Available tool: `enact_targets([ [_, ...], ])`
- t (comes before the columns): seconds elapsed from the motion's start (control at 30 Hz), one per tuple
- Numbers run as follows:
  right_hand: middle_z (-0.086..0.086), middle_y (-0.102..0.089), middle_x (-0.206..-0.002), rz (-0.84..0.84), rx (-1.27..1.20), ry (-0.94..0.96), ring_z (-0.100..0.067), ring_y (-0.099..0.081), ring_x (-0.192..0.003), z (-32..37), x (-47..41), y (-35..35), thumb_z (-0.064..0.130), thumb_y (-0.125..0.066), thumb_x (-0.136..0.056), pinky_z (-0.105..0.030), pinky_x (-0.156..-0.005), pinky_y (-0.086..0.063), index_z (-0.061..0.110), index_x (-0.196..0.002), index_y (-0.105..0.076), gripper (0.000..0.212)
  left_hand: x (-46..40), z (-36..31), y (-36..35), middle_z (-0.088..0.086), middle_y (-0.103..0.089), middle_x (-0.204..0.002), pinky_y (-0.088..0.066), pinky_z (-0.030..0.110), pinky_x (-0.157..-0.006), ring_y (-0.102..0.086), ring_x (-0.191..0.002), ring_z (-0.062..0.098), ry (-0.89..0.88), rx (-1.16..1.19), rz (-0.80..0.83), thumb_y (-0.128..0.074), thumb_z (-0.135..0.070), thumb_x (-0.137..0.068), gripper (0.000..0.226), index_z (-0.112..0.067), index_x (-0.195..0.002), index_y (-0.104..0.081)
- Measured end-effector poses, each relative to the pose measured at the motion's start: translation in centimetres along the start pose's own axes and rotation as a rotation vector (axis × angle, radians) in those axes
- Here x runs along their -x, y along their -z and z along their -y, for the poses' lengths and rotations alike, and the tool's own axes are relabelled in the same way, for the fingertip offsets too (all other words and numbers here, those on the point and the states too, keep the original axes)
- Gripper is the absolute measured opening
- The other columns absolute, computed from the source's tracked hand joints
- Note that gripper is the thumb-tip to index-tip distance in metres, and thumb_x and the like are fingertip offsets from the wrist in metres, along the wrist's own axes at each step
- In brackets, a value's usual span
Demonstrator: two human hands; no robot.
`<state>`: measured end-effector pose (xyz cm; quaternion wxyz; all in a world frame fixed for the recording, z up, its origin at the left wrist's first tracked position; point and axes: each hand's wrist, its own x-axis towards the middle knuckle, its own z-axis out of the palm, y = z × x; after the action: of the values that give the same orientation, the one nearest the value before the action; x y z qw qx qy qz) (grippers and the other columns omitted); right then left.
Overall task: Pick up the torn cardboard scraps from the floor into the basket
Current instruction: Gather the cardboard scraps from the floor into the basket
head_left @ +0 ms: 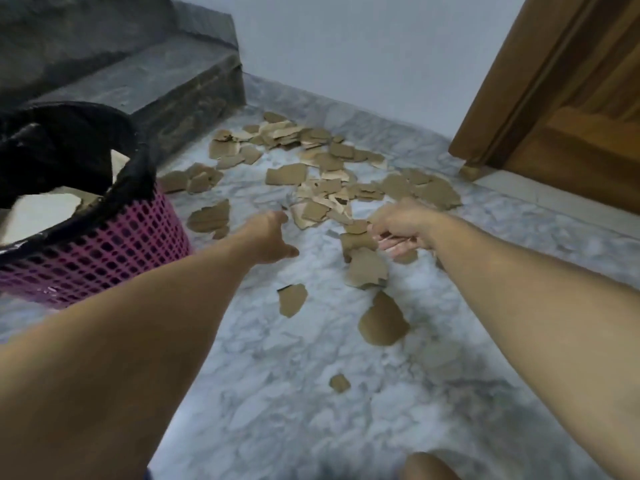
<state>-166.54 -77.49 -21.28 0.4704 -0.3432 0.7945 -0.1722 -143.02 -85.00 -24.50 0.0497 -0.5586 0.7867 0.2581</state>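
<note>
Several brown torn cardboard scraps (311, 161) lie scattered over the marble floor (277, 393), thickest toward the far wall. More lie closer, such as one round scrap (381, 323) and a tiny one (339, 382). At the left stands the pink lattice basket (104, 251), lined with a black bag, with pale pieces inside. My left hand (273, 237) reaches forward over bare floor, fingers loose, holding nothing. My right hand (401, 226) is low over the scraps, its fingers curled on the edge of a cardboard scrap (358, 240).
A dark stone step (156, 88) rises behind the basket at the back left. A wooden door and its frame (554, 116) stand at the right. A pale wall closes the far side. My knee (429, 467) shows at the bottom edge.
</note>
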Motion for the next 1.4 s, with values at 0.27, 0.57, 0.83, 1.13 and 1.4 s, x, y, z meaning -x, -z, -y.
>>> enact_targets([
  [0.27,-0.018,-0.067,-0.107,-0.010,0.319,-0.033,-0.027,-0.067,-0.091,-10.9,-4.6,-1.4,0.019,-0.082,-0.076,-0.042,-0.078,-0.058,-0.002,-0.109,-0.066,0.042,-3.6,0.0,-12.9,0.011,-0.045,-0.136,-0.042,0.039,-0.101,-0.042,-0.125,0.031,0.030,-0.200,0.120,-0.069,-0.041,-0.081,0.068,-0.014,-0.137,-0.041],
  [0.57,-0.008,-0.040,-0.127,0.000,0.723,0.012,-0.029,-0.045,-0.123,-16.2,-7.6,-6.2,0.050,-0.081,-0.068,-0.039,-0.096,-0.047,0.012,-0.124,-0.050,0.075,-4.4,1.7,-19.4,0.006,-0.034,-0.132,-0.043,0.036,-0.084,-0.035,-0.116,0.026,0.062,-0.253,0.010,-0.053,-0.013,-0.087,0.045,-0.021,-0.130,-0.042],
  [0.83,-0.006,-0.062,-0.107,-0.045,0.381,0.069,-0.027,-0.061,-0.097,-17.7,-10.2,-5.0,0.009,-0.062,-0.084,-0.034,-0.082,-0.051,0.021,-0.097,-0.052,0.020,-6.1,-0.3,-18.6,0.006,-0.058,-0.091,-0.040,0.029,-0.069,-0.057,-0.090,0.028,0.010,0.054,0.019,-0.048,-0.012,-0.092,0.011,-0.009,-0.098,-0.056],
  [1.13,-0.004,-0.070,-0.094,0.121,0.569,0.088,-0.023,-0.065,-0.089,-17.6,-10.0,-2.4,0.055,-0.077,-0.071,-0.035,-0.079,-0.053,0.015,-0.091,-0.070,0.046,-11.1,-8.3,-19.6,0.014,-0.042,-0.131,-0.039,0.043,-0.099,-0.038,-0.123,0.033,0.009,0.031,-0.015,-0.054,-0.023,-0.090,0.039,-0.004,-0.124,-0.050],
  [1.4,-0.007,-0.048,-0.121,0.041,0.829,0.345,-0.028,-0.046,-0.115,-18.9,-9.0,-8.1,0.059,-0.079,-0.065,-0.043,-0.097,-0.037,0.013,-0.121,-0.055,0.077,-13.9,-10.7,-20.2,0.010,-0.001,-0.157,-0.025,0.051,-0.112,-0.011,-0.142,0.033,-0.008,-0.119,0.003,-0.078,-0.059,-0.063,0.112,-0.007,-0.143,-0.020],
])
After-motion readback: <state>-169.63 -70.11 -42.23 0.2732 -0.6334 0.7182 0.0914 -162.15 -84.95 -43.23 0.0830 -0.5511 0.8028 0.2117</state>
